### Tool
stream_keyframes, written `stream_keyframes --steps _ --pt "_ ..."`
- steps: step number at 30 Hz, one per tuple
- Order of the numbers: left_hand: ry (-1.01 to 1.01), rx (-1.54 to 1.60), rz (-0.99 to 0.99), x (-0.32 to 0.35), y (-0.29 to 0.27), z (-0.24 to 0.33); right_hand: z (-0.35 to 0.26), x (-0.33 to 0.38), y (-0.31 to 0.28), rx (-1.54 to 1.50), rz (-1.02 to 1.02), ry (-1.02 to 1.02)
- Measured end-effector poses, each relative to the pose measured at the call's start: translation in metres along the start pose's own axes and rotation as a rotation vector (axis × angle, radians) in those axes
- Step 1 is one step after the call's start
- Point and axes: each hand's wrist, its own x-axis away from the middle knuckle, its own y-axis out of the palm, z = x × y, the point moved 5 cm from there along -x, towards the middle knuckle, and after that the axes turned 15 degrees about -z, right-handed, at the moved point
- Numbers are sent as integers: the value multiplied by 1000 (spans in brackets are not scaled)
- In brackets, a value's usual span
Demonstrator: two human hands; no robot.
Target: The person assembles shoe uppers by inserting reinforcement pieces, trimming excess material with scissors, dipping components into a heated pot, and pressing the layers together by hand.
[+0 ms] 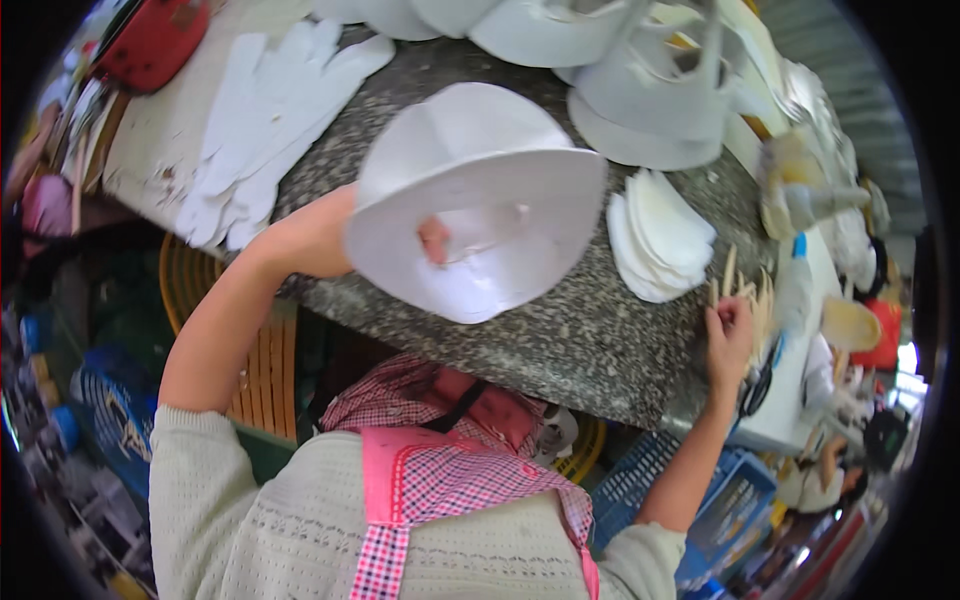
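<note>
White hat [480,190], clamped in mostly hidden left fingers [433,240] with one tip through its opening, and pale sticks [763,310], touched by bent right fingers [738,312], closure unclear.

Left hand [328,235]: 1
Right hand [730,330]: 1; hands in total, 2
White brimmed hat [480,205] at the left hand: 1
White hat shapes [650,105] along far side: at least 4; overlapping, exact count not possible
Flat white cutouts [275,120]: several, stacked; layers not separable
Rounded white pieces [660,235]: one stack, at least 3 edges visible
Pale strips [763,310] by the right hand: several; too bunched to count
Red tub [155,45]: 1
Speckled table [560,345]: 1
Checked apron [460,500]: 1
Blue crates [740,495], lower right: at least 1
</note>
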Motion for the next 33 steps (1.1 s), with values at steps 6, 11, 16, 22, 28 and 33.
stream_keyframes --steps 6,11,16,22,28,33 --pt "105 -204 104 6 3 8 -87 51 -33 -544 364 -244" --pt "126 -222 186 20 3 6 -277 56 65 -182 -181 -845" --pt "100 -101 80 33 2 -8 -273 25 102 -93 -170 -719" --pt "148 -255 96 53 10 -20 -298 24 111 -113 -264 -731" --pt "154 -512 70 54 14 -11 -309 26 119 123 -263 -720" --pt "189 -593 136 54 15 -6 -307 28 126 234 -166 -756"
